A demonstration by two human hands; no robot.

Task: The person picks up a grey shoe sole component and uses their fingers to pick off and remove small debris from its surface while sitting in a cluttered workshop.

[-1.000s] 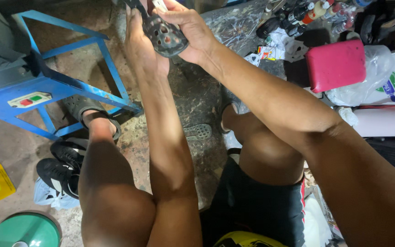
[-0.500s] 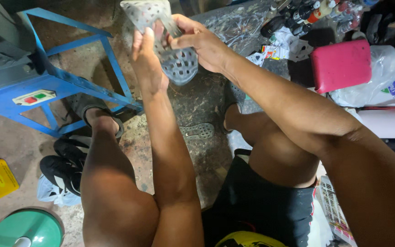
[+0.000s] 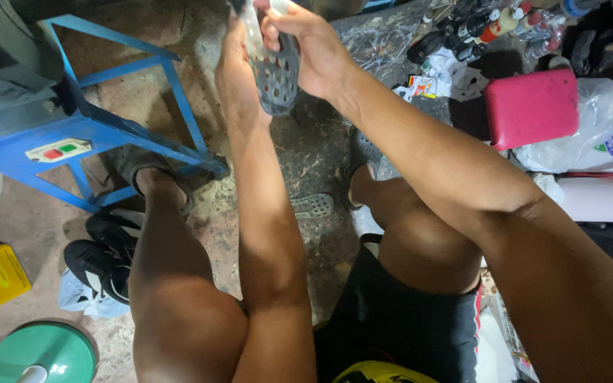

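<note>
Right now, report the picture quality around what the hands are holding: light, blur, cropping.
Head view: even, soft light with no harsh glare; the grey perforated clog is fairly sharp, its top cropped by the frame edge; left hand and right hand are sharp; the forearms loom large from wide-angle stretch.

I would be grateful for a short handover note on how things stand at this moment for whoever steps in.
Left hand: raised in front, pressed against the side of a grey perforated clog.
Right hand: gripping the same clog from the other side near its top; the clog hangs upright between both hands.
Around: a blue metal frame stands to the left, black sneakers lie on the floor by the left leg, a pink box sits to the right.
Done and left: the clog is off the floor and in hand; nothing more can be told.
</note>
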